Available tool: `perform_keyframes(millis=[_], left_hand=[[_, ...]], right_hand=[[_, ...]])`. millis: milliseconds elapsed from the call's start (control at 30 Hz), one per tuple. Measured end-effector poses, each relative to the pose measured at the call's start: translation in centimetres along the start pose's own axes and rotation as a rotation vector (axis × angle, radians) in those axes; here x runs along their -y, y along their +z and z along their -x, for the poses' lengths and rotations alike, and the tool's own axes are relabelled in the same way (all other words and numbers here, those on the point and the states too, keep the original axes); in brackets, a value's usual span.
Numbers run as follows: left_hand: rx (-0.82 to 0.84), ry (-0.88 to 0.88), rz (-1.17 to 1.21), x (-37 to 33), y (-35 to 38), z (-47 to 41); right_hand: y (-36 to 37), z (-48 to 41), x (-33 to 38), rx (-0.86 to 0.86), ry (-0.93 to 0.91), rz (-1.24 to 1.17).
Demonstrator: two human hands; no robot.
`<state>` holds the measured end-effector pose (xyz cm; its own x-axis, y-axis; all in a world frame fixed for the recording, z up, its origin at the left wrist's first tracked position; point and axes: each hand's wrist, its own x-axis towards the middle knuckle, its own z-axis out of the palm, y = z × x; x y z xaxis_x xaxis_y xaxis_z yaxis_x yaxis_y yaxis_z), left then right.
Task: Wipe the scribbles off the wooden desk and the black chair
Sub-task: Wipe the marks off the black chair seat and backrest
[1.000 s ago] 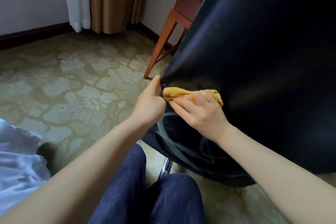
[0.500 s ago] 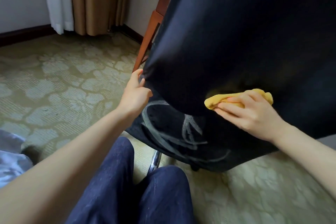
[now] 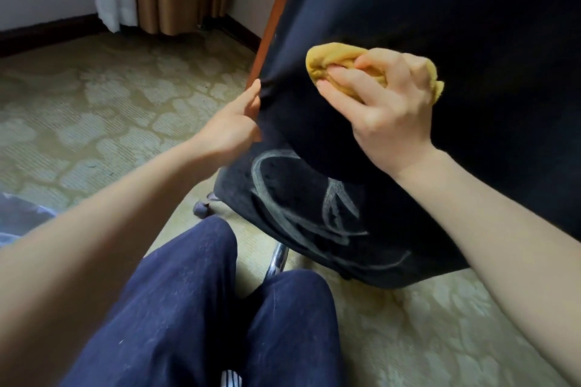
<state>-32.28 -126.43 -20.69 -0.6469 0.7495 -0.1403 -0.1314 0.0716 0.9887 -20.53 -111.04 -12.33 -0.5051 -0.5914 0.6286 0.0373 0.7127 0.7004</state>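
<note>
Against the chair (image 3: 440,25), right hand (image 3: 390,110) grips a bunched cloth (image 3: 330,63); left hand (image 3: 229,132) pinches the chair's edge, above the scribbles (image 3: 314,207).

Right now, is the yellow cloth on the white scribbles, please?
No, the right hand holds the yellow cloth higher on the black chair, apart from the white scribbles below.

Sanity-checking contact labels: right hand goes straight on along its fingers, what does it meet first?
Beyond the yellow cloth it grips, the right hand likely meets the black chair back; depth is unclear, so the cloth may already touch it.
</note>
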Motion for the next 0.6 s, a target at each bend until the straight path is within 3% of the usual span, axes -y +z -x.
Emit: perform_keyframes(millis=[400,600], left_hand=[[0.045,0.039,-0.035,-1.1,-1.7,-4.0],[-0.089,0.064,-0.027,-0.1,-0.3,-4.7]], right_hand=[[7.7,6.3,9.3,0.38,-0.061,-0.194],[6.0,9.4,9.8,0.637,-0.155,-0.222]])
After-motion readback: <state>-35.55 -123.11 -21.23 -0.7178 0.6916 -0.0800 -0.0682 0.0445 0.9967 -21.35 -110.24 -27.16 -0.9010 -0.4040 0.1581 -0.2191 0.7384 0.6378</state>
